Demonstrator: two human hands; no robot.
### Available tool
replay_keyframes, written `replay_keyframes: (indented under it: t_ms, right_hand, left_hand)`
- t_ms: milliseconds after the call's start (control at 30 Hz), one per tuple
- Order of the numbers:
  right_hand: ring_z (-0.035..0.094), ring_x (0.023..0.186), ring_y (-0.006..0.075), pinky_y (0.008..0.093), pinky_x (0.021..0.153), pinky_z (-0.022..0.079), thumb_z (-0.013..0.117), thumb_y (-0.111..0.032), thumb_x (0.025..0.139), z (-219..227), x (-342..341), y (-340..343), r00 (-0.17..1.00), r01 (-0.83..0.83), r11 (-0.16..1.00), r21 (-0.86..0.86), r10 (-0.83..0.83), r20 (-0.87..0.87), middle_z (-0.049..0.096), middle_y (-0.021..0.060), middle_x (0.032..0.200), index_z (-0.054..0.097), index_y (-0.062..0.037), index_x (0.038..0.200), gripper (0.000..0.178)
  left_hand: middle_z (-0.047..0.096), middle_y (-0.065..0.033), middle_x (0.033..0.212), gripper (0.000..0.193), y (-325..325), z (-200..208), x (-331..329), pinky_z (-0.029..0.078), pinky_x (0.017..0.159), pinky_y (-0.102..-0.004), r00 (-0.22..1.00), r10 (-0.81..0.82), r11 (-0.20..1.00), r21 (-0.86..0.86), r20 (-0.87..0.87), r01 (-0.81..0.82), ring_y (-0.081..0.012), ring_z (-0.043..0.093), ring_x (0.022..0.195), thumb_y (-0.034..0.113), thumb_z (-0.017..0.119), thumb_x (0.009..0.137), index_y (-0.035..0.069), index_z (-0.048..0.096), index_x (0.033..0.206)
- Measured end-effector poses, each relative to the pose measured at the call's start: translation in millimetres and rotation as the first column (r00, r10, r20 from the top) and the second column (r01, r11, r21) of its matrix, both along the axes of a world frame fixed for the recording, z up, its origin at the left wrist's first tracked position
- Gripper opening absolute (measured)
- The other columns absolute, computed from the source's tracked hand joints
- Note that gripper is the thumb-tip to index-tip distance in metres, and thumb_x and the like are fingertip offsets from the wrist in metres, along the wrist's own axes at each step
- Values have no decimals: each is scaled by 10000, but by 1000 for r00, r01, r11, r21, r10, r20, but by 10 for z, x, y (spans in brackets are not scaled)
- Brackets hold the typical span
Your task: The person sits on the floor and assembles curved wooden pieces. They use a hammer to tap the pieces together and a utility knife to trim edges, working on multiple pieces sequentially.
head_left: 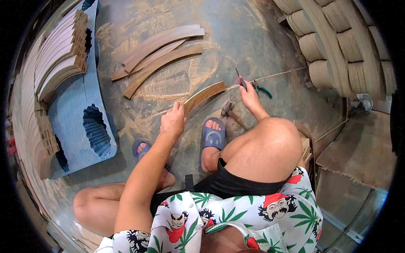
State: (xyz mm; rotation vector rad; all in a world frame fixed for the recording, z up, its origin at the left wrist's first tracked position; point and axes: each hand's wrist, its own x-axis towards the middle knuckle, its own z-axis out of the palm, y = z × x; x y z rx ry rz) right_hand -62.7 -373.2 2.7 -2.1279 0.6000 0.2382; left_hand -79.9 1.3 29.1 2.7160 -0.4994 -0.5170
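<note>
Left fingers (176,107) on a curved wooden strip (205,98), right fingers (243,89) holding a slim tool (241,79), seemingly red-handled

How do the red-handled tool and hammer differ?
The red-handled tool is in the right hand; the hammer lies on the floor. The tool has a slim, dark shaft; the hammer, a blocky head. The tool's grip shows red; the hammer's handle, brown. Both are hand tools.

Head-worn fisheye view, facing downward, fairly near
</note>
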Motion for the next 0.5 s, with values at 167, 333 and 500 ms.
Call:
replay_keyframes:
  t_ms: [167,333,500]
  right_hand:
    - [494,1332,493,592,1161,399,731,-207,997,-392,-520,-211,980,-91,728,-680,186,68,528,253,1407,399,-96,1637,729]
    - [517,1288,431,552,1051,444,844,-214,895,-340,-1074,-22,867,-371,655,-658,498,7,534,185,1417,588,-142,1479,642]
    - [593,1201,397,542,993,480,856,-271,879,-402,-1406,-130,831,-483,608,-630,545,-112,634,130,1290,709,-142,1249,419]
  left_hand:
    - [607,-169,1317,628,-76,-48,-37,624,854,-529,992,119,989,-86,-28,-121,-422,737,1073,243,827,926,64,553,1462]
    - [631,-175,1280,605,-260,-175,51,639,858,-493,989,133,991,-18,-67,-134,-392,745,1102,290,845,921,45,564,1397]
    - [640,-177,1285,700,-380,-382,46,635,870,-478,996,89,996,10,28,-90,-359,714,1134,371,838,916,58,564,1479]
